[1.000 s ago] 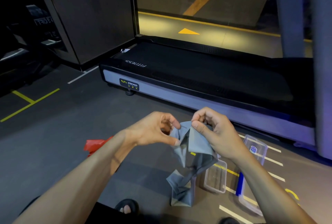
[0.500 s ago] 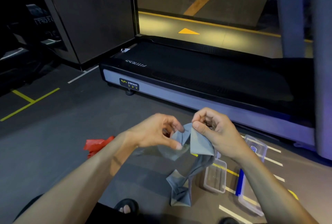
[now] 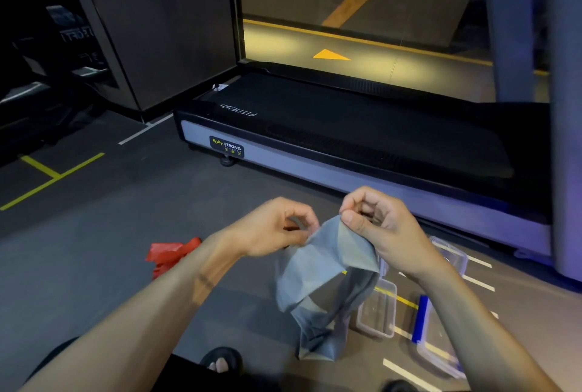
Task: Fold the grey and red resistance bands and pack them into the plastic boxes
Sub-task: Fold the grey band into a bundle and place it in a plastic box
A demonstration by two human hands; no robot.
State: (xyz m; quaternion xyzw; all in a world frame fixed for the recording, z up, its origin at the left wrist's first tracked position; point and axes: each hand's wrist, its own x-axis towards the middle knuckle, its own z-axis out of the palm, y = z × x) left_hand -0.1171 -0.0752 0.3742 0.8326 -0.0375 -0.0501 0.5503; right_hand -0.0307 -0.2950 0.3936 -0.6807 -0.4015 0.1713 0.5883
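Note:
A grey resistance band hangs in a loose loop from both hands above the floor. My left hand pinches its upper left edge. My right hand pinches the top fold between thumb and fingers. The band's lower end reaches down toward the floor. A crumpled red band lies on the floor to the left, partly behind my left forearm. A clear plastic box stands open on the floor under the grey band. Another clear box sits behind my right wrist.
A treadmill runs across the floor just beyond my hands. A clear lid with a blue clip lies at the lower right on painted floor lines. My sandalled foot shows at the bottom edge. A grey pillar stands at right.
The grey band has been spread wider between the hands, its left part drawn out and opened into a loop. Both hands stay at about the same height.

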